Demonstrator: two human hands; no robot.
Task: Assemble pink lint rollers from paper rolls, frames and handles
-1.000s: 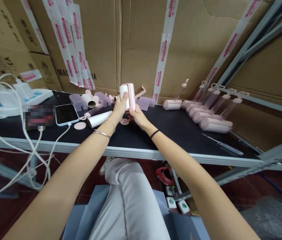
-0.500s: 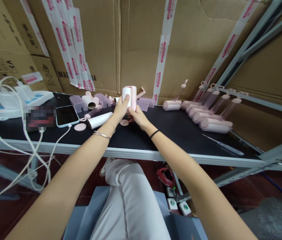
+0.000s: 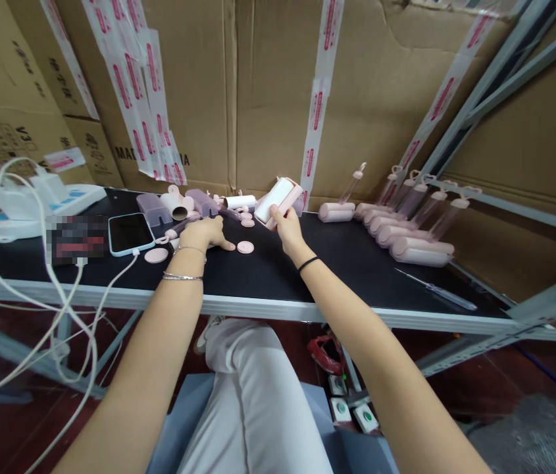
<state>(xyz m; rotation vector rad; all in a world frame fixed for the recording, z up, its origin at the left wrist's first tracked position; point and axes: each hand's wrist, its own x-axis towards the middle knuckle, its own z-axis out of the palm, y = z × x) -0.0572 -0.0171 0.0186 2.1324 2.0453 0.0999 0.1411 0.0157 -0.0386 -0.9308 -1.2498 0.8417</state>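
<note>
In my right hand [image 3: 288, 227] is a pink lint roller head [image 3: 291, 197] with a white roll [image 3: 276, 199] in it, held tilted above the table. My left hand [image 3: 203, 232] is low over the tabletop on the left, its thumb stretched out and apart from the fingers. Beneath it lies a white paper roll [image 3: 175, 243], mostly hidden by the hand. The thumb tip points at a round pink end cap [image 3: 245, 247] just to its right. Behind the hand are translucent purple covers [image 3: 202, 201] and another white roll [image 3: 240, 201].
Several pink lint rollers [image 3: 422, 251] with upright handles stand in a row at the right. A screwdriver [image 3: 438, 289] lies near the front right edge. At the left are a phone [image 3: 131, 234], a power strip [image 3: 85, 195] and looping white cables [image 3: 91, 336]. Cardboard [image 3: 268, 99] walls the back.
My left hand has let go of the lint roller head and moved left and down to the white roll on the table. My right hand has tilted the head and shifted it right.
</note>
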